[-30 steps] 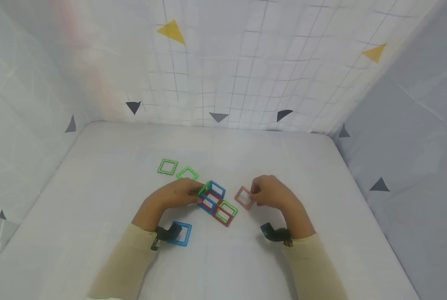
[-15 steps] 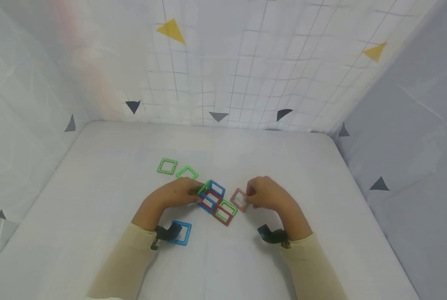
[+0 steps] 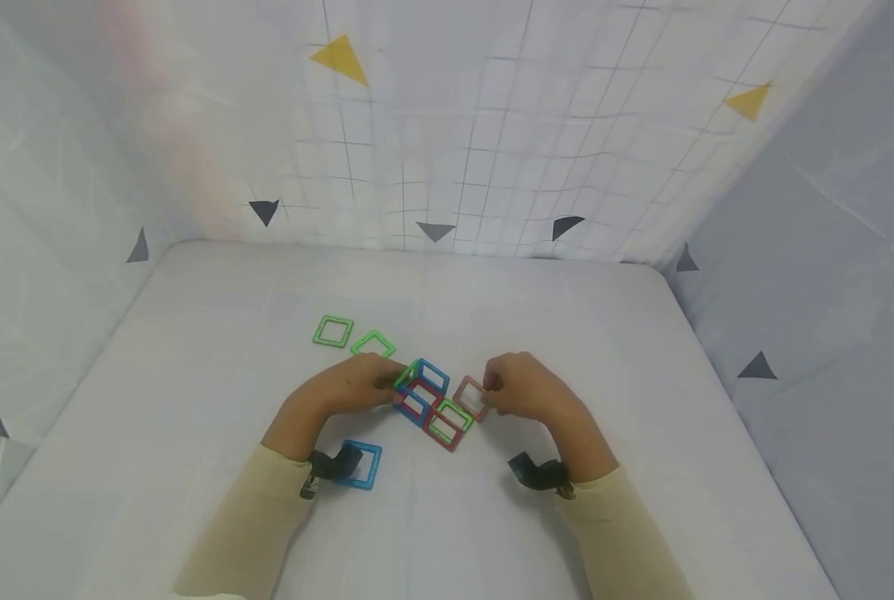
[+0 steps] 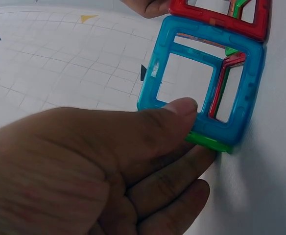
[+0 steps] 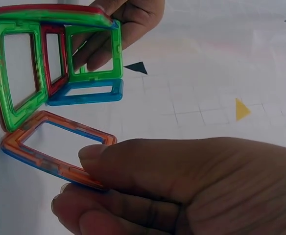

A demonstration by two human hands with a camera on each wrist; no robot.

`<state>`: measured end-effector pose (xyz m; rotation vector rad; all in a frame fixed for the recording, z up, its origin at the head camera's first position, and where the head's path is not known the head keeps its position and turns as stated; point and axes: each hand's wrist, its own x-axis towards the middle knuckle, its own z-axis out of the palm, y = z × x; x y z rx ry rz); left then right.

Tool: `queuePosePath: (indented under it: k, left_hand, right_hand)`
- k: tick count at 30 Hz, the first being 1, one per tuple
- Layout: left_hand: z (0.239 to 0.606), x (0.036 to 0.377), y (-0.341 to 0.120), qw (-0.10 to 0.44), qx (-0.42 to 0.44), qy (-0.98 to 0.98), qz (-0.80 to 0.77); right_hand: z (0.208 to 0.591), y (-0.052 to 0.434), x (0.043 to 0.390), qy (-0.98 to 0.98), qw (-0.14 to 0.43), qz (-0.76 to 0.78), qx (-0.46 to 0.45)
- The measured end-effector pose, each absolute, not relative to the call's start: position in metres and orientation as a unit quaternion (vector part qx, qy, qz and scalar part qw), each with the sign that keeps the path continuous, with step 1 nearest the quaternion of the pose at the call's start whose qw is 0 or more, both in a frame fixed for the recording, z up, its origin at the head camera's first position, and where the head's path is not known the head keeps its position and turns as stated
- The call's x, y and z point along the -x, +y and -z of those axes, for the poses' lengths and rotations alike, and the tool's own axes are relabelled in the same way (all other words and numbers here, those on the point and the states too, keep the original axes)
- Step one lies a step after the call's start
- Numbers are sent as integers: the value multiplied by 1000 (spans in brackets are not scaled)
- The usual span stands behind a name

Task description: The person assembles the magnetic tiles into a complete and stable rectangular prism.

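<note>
Right hand (image 3: 525,396) pinches one orange square tile (image 3: 471,398); left hand (image 3: 349,387) grips the tile structure (image 3: 433,404) (two green squares (image 3: 332,332) beyond, one blue square (image 3: 362,465) by its wrist).

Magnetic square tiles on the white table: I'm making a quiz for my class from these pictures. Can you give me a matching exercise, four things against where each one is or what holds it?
Things:
1. Orange-red square magnetic tile frame
2. Multicolour structure of joined square tiles
3. Blue square tile frame lying alone
4. Two loose green square tile frames

Places:
A. Flat on the table beside the left wrist
B. Pinched by the right hand
C. Flat on the table beyond the left hand
D. Between both hands, steadied by the left hand's fingers

Pairs: 1-B, 2-D, 3-A, 4-C
</note>
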<state>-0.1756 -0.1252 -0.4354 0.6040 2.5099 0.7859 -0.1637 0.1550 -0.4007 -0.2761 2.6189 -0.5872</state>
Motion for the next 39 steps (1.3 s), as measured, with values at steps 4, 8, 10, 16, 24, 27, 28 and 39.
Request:
queuePosePath:
  k: [4, 8, 10, 16, 24, 27, 28, 39]
  left_hand:
    - [435, 175, -125, 221, -213, 908, -285]
    - [434, 175, -125, 223, -213, 907, -287]
    - [435, 175, -125, 223, -216, 906, -287]
    - [435, 175, -125, 222, -217, 907, -285]
    - [435, 174, -124, 226, -204, 909, -284]
    - [434, 174, -125, 226, -200, 910, -283]
    - [434, 175, -125, 226, -197, 911, -283]
    - [433, 173, -124, 220, -179, 916, -282]
  right_hand:
    - [399, 151, 163, 947, 217, 213, 105]
    - [398, 148, 161, 947, 214, 213, 112]
    - [397, 147, 160, 947, 212, 212, 113]
    - [397, 143, 157, 949, 200, 209, 124]
    - [396, 140, 153, 949, 199, 205, 132]
    - [395, 138, 154, 949, 196, 206, 137]
    - [395, 138, 154, 948, 195, 208, 139]
    - [404, 149, 162, 939, 210, 238, 134]
